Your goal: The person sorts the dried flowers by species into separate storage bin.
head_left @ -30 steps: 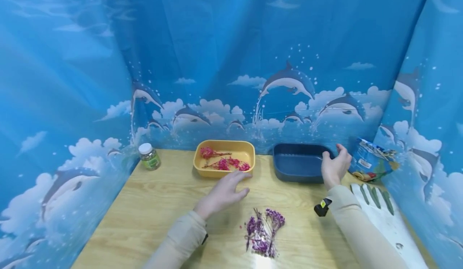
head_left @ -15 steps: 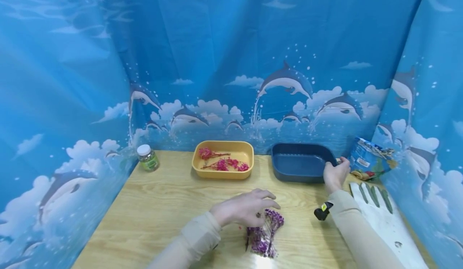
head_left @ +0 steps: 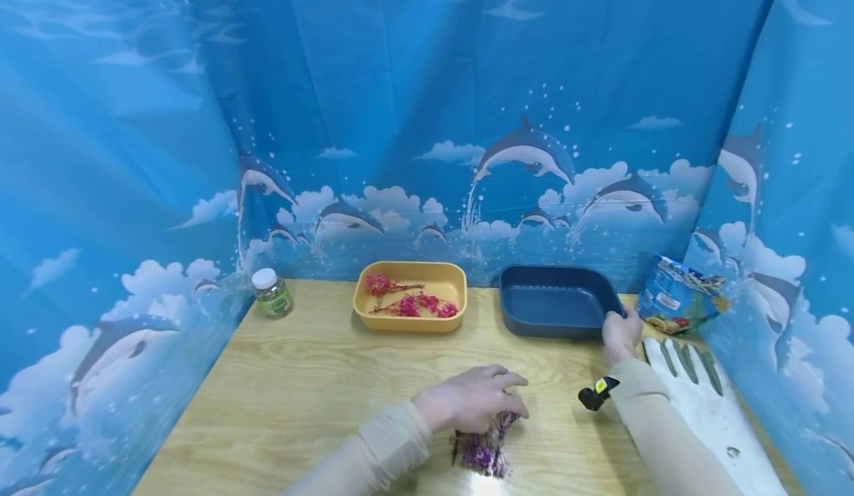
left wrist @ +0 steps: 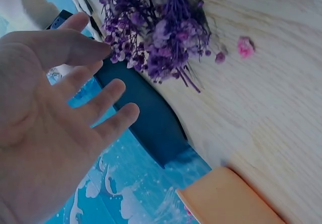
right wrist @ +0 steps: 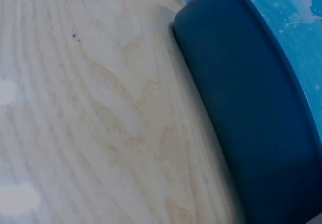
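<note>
Over the bunch of dried purple flowers (head_left: 485, 457) on the table, my left hand (head_left: 472, 401) reaches with loosely bent, spread fingers. The left wrist view has that hand (left wrist: 50, 103) beside the purple flower heads (left wrist: 173, 43), with nothing between thumb and fingers. My right hand (head_left: 622, 333) grips the right end of a dark blue plastic box (head_left: 550, 329); some of its fingers are hidden. That box (right wrist: 251, 103) fills the right of the right wrist view, where the hand itself is almost out of frame.
A yellow box (head_left: 410, 324) holding pink dried flowers (head_left: 410, 305) stands left of the blue one. At far left is a white-capped jar (head_left: 273, 293). A blue snack bag (head_left: 677, 296) and a white glove-like item (head_left: 707, 407) with green stripes lie at right.
My left hand has moved from near the yellow box, right and toward me, over the purple flowers. My right hand has lowered from above the blue box's right end to take hold there.
</note>
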Available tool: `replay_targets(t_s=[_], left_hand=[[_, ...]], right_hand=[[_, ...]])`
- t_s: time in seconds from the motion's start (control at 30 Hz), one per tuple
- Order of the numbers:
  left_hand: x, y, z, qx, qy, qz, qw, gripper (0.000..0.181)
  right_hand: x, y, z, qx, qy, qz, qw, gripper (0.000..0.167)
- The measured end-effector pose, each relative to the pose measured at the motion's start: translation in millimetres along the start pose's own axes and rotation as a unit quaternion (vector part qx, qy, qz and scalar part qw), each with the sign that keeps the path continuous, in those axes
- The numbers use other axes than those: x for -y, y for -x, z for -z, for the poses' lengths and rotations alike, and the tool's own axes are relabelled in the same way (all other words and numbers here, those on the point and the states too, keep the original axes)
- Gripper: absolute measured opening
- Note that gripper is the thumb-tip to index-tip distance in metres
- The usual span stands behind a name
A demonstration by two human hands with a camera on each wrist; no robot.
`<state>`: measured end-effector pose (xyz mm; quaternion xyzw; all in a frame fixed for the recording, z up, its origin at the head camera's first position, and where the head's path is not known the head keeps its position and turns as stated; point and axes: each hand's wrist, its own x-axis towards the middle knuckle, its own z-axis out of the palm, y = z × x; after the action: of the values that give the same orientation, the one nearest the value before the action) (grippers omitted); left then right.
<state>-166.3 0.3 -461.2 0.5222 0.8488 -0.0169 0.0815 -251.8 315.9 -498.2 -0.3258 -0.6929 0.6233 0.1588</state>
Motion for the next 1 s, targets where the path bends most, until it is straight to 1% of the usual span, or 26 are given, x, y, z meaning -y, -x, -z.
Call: replay_targets(t_s=[0.07, 0.2, 0.3, 0.33, 0.37, 0.47, 0.53, 0.6, 0.67, 0.77, 0.83, 1.0], left_hand=[[-1.1, -1.3, -2.6, -0.002, -0.016, 0.004, 0.9999, 0.071], [-2.6, -3.8, -7.0, -0.015, -0.043, 0.015, 0.9989, 0.065], [-3.5, -5.2, -9.6, -0.021, -0.054, 0.017, 0.9982, 0.063], [-3.5, -5.6, -10.2, -0.02, -0.054, 0.015, 0.9982, 0.063], [-3.7, -5.9, -10.8, -0.019, -0.053, 0.01, 0.9983, 0.06], [-4.6, -6.3, -12.9, -0.017, -0.053, -0.007, 0.9984, 0.043], [-5.4, -6.8, -13.8, -0.016, -0.061, -0.016, 0.9979, 0.035], [-6.4, -7.6, -15.1, -0.015, -0.074, -0.018, 0.997, 0.036], [-7.1, -8.8, -16.4, -0.019, -0.087, -0.016, 0.9959, 0.042], [-7.5, -9.9, -18.3, -0.028, -0.094, -0.012, 0.9951, 0.052], [-7.5, -9.9, -19.1, -0.04, -0.094, -0.012, 0.9947, 0.047], [-7.4, -9.9, -21.3, -0.054, -0.079, -0.009, 0.9954, 0.032]], right_hand=[[-1.0, 1.4, -1.6, 0.001, -0.001, 0.003, 1.0, 0.064], [-1.7, 4.1, -4.7, 0.002, 0.006, 0.01, 0.9999, 0.063], [-1.6, 5.3, -6.8, 0.001, 0.011, 0.013, 0.9999, 0.063], [-1.6, 6.0, -7.5, 0.002, 0.01, 0.013, 0.9999, 0.063], [-1.9, 6.3, -8.1, 0.003, 0.01, 0.014, 0.9999, 0.063], [-2.9, 8.6, -10.0, 0.008, 0.009, 0.016, 0.9998, 0.063], [-3.8, 10.6, -11.5, 0.011, 0.01, 0.019, 0.9997, 0.063], [-4.1, 12.9, -12.9, 0.012, 0.011, 0.022, 0.9996, 0.063], [-4.0, 15.3, -14.3, 0.012, 0.012, 0.025, 0.9996, 0.063], [-3.3, 16.9, -15.7, 0.013, 0.015, 0.024, 0.9995, 0.063], [-3.2, 16.7, -16.2, 0.015, 0.018, 0.021, 0.9995, 0.063], [-3.8, 17.2, -16.6, 0.022, 0.023, 0.016, 0.9994, 0.064]])
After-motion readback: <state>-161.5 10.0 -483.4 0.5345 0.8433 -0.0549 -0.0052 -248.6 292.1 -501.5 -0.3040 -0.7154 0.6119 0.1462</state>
